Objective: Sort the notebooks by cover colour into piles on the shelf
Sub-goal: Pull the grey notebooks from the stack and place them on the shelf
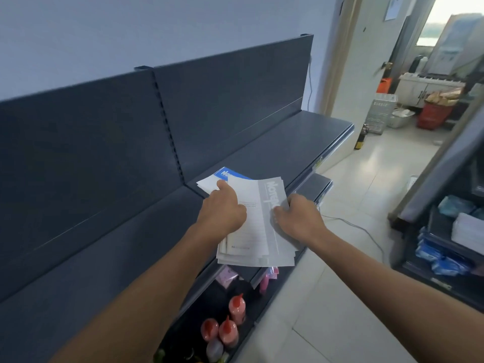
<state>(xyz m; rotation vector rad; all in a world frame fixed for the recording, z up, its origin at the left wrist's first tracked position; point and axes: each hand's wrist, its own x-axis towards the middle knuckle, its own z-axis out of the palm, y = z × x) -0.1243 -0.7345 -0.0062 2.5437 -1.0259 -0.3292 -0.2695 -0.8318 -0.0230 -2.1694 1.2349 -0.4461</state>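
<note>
A stack of grey-and-white notebooks point(258, 226) lies at the front edge of the dark grey shelf point(275, 142), overhanging it slightly. My left hand point(222, 208) rests on the stack's left side, thumb stretched up onto the covers. My right hand point(298, 216) grips the stack's right edge with curled fingers. Behind the stack a blue-covered notebook point(230, 174) lies flat on the shelf, partly hidden under a white one point(208, 185).
Lower shelves hold red-capped sauce bottles point(227, 328) and pink packets point(226, 275). A cable point(361, 229) trails over the tiled floor. Another rack with blue packs point(442, 260) stands at right. Baskets point(381, 111) sit beyond the doorway.
</note>
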